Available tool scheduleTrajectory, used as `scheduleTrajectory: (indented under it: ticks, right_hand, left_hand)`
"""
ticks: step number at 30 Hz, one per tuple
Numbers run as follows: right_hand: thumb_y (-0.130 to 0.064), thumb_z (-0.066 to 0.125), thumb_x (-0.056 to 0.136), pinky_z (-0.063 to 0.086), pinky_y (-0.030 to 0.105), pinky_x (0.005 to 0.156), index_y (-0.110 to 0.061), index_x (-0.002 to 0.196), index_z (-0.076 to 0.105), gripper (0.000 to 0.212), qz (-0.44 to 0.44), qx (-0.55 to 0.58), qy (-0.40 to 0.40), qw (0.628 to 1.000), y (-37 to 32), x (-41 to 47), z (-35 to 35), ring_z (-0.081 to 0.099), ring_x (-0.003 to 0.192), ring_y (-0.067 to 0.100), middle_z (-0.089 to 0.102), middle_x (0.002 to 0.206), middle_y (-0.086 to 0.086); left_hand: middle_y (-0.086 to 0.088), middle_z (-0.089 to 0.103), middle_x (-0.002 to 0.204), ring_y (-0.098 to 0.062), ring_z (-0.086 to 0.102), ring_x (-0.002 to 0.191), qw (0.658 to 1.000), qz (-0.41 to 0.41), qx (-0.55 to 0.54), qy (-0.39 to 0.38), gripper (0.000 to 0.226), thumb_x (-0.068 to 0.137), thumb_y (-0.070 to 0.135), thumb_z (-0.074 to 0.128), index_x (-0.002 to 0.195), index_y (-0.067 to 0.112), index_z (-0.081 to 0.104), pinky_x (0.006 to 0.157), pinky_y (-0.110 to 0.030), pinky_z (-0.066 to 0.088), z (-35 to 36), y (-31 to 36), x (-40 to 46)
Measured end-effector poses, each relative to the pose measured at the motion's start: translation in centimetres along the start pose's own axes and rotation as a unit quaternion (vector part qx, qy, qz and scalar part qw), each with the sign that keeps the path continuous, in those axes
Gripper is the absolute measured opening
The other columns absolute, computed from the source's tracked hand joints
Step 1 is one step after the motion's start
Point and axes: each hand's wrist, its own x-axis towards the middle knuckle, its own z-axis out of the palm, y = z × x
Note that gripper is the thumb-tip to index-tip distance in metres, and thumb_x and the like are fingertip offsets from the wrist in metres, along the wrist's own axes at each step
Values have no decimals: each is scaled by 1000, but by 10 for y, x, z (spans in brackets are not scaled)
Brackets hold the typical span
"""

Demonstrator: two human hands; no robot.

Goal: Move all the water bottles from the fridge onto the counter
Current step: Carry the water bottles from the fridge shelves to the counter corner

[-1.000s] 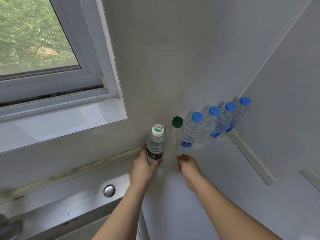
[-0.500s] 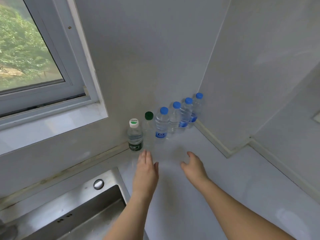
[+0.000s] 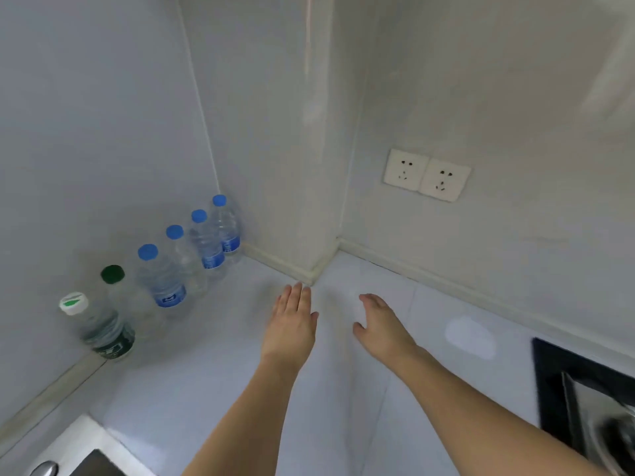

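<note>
Showing pale grey-white across the bench (image 3: 213, 379) and the walls (image 3: 103, 115), cream along the trim strip (image 3: 275, 261) at their foot. Wearing blue caps and blue-and-white labels on four clear bottles (image 3: 161, 280). Carrying a dark green cap on a fifth clear bottle (image 3: 130, 304). Bearing a white cap with a green patch and a dark green label on the sixth bottle (image 3: 103, 331). Displaying off-white on the two sockets (image 3: 426, 175). Gleaming black on the stove (image 3: 549, 383), silver-grey on the sink (image 3: 86, 448).
</note>
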Motion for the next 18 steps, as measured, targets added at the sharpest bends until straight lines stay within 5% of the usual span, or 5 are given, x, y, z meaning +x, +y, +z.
scheduleTrajectory:
  ticks: [8, 14, 18]
  right_hand:
    - [-21, 47, 98, 19, 29, 119, -8, 153, 18, 63, 108, 20, 105, 988, 127, -98, -95, 15, 148, 18, 15, 161, 6]
    - [-15, 52, 94, 27, 28, 112, -2, 145, 33, 56, 169, 36, 189, 967, 217, -212, -149, 33, 140, 26, 35, 149, 10]
    - [-19, 54, 95, 30, 32, 114, -9, 148, 31, 59, 229, 47, 234, 944, 270, -299, -169, 34, 140, 22, 33, 154, 7]
  left_hand:
    - [-6, 2, 166, -20, -5, 153, 985, 170, 33, -22, 56, 108, 31, 22, 157, 10, 8, 123, -32, -7, 14, 177, 2]
    - [-5, 4, 166, -20, -4, 153, 957, 286, 54, -24, 56, 108, 33, 21, 158, 10, 8, 122, -31, -8, 32, 314, -50]
    - [-6, 7, 166, -22, -1, 153, 931, 359, 54, -25, 56, 108, 32, 23, 157, 10, 11, 121, -31, -7, 47, 398, -100]
